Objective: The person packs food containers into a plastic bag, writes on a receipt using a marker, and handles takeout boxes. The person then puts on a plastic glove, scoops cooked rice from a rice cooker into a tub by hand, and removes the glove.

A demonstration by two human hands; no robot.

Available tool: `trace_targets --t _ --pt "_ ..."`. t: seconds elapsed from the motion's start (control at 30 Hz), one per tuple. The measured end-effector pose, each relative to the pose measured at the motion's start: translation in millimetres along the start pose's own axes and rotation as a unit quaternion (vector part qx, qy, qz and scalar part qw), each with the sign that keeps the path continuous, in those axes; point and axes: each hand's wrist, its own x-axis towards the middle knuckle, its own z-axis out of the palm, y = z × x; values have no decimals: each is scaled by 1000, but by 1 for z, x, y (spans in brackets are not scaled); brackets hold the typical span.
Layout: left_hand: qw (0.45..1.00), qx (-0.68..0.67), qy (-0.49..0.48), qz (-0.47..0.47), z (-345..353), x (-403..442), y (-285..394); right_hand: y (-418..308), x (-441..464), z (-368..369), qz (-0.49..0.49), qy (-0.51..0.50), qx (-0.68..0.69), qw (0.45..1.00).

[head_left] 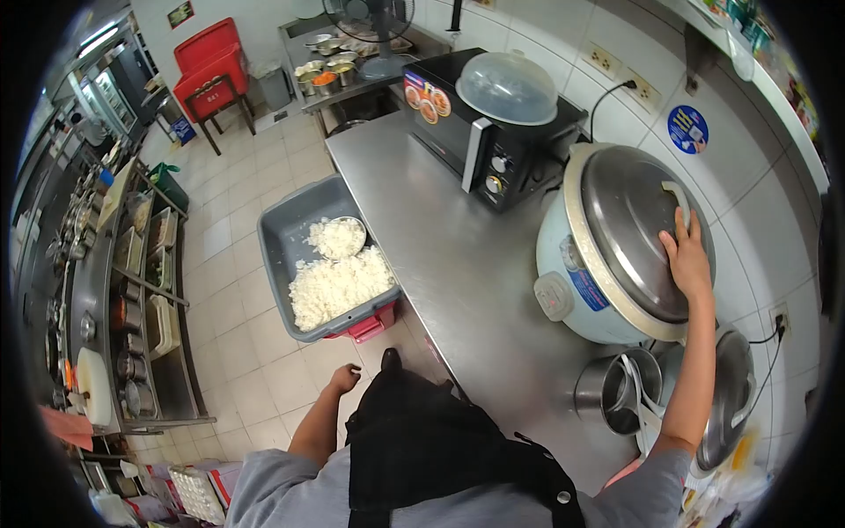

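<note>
My right hand (688, 260) is at the handle of the big metal lid (629, 224), with its fingers on the handle's lower end and the thumb against the lid. That lid sits on a large pale-blue rice cooker (559, 238) on the steel counter. Down by my side hangs my left hand (345, 378), fingers loosely curled with nothing visible in them. Beyond it, a grey tub (275, 255) holds a heap of cooked white rice (339, 290). A round metal bowl (359, 233) full of rice lies in the same tub.
The steel counter (440, 255) carries a black oven (440, 114) with a clear domed cover (506, 86). Metal pots (598, 387) with white-handled utensils and a second lidded cooker (731, 405) stand near my right arm. Shelving (150, 352) lines the left; a red chair (209, 70) is farther back.
</note>
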Motion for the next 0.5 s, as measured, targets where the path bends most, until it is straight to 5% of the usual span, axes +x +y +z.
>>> trace_targets --t 0.1,0.13,0.17,0.2,0.3,0.5 --pt "999 25 21 -1 26 -25 -73 -13 0 -3 -4 7 -105 994" --pt "996 83 14 34 31 -38 -92 -34 -17 -9 -67 71 -94 991" --pt "1000 -11 22 -14 36 -59 -92 -69 -41 -28 -129 86 -32 987" --pt "988 140 -4 67 47 -71 -103 -75 -49 -23 -202 101 8 974" --pt "994 -5 -64 -89 23 -81 -130 -107 -92 -14 -277 -90 146 946" --pt "993 -49 -83 -66 -12 -55 -146 -149 -167 82 -319 -199 87 923"
